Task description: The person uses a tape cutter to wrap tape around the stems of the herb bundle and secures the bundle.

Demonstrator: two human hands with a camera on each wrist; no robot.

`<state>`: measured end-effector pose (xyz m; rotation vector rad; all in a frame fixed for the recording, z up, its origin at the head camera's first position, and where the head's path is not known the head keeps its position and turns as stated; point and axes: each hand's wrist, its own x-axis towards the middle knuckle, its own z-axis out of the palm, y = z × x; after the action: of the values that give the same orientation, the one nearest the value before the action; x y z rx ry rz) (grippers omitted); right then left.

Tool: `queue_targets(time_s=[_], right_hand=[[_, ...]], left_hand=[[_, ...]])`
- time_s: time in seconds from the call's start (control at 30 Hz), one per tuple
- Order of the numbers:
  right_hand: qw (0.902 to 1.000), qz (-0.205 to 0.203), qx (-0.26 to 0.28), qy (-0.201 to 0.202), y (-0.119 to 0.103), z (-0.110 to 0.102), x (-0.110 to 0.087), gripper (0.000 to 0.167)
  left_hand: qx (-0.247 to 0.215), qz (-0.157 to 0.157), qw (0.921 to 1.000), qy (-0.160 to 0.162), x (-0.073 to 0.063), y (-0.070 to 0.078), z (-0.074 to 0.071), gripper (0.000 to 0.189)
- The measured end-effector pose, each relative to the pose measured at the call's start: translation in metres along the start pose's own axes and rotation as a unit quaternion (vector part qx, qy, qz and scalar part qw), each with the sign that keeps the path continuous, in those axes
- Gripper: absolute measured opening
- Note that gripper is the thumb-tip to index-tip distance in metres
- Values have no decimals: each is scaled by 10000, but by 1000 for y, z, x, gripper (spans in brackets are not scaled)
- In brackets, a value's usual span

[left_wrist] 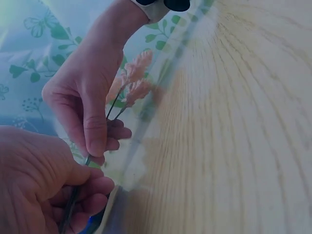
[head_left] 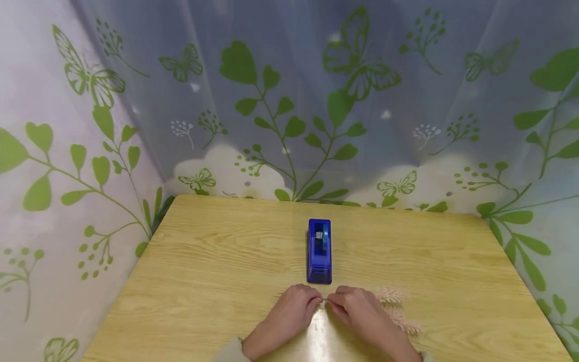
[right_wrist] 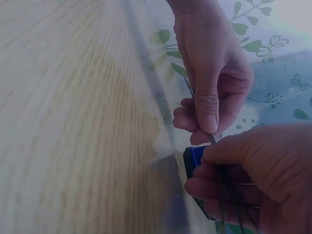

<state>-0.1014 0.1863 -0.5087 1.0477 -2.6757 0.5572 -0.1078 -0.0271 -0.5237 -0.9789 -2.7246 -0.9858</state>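
Note:
Both hands hold the thin dark stems (right_wrist: 223, 200) of a small bunch of pink flower sprigs (left_wrist: 136, 91) low over the table, in front of the tape dispenser. My left hand (head_left: 291, 310) pinches the stems between thumb and fingers, and their ends stick out past it to the left. Close beside it, my right hand (head_left: 362, 312) pinches the same stems nearer the blossoms, leaving a short bit showing between the fingertips. The fluffy pink heads (head_left: 392, 295) spread out to the right behind the right hand, which partly hides them in the head view.
A blue tape dispenser (head_left: 319, 274) stands upright on the wooden table (head_left: 217, 261), just beyond the fingertips. Curtains (head_left: 289, 171) printed with green leaves and butterflies hang along the table's back and sides.

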Motion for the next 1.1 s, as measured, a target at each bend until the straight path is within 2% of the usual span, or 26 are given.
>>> queue_targets(time_s=[0.2, 0.43, 0.63, 0.9, 1.1], right_hand=[[9987, 368, 227, -277, 0, -2, 0, 18], [9995, -32, -288, 94, 0, -4, 3, 20], [9983, -203, -458, 287, 0, -2, 4, 15], [9971, -280, -401, 583, 1, -1, 4, 12], [9974, -227, -243, 640, 2, -1, 4, 10]], left_hand=[[76, 148, 9993, 325, 0, -1, 3, 13], [154, 295, 9983, 477, 1, 0, 3, 12], [144, 149, 9989, 419, 0, 2, 0, 9], [273, -151, 9994, 162, 2, 4, -2, 12], [144, -169, 9995, 223, 2, 1, 0, 11]])
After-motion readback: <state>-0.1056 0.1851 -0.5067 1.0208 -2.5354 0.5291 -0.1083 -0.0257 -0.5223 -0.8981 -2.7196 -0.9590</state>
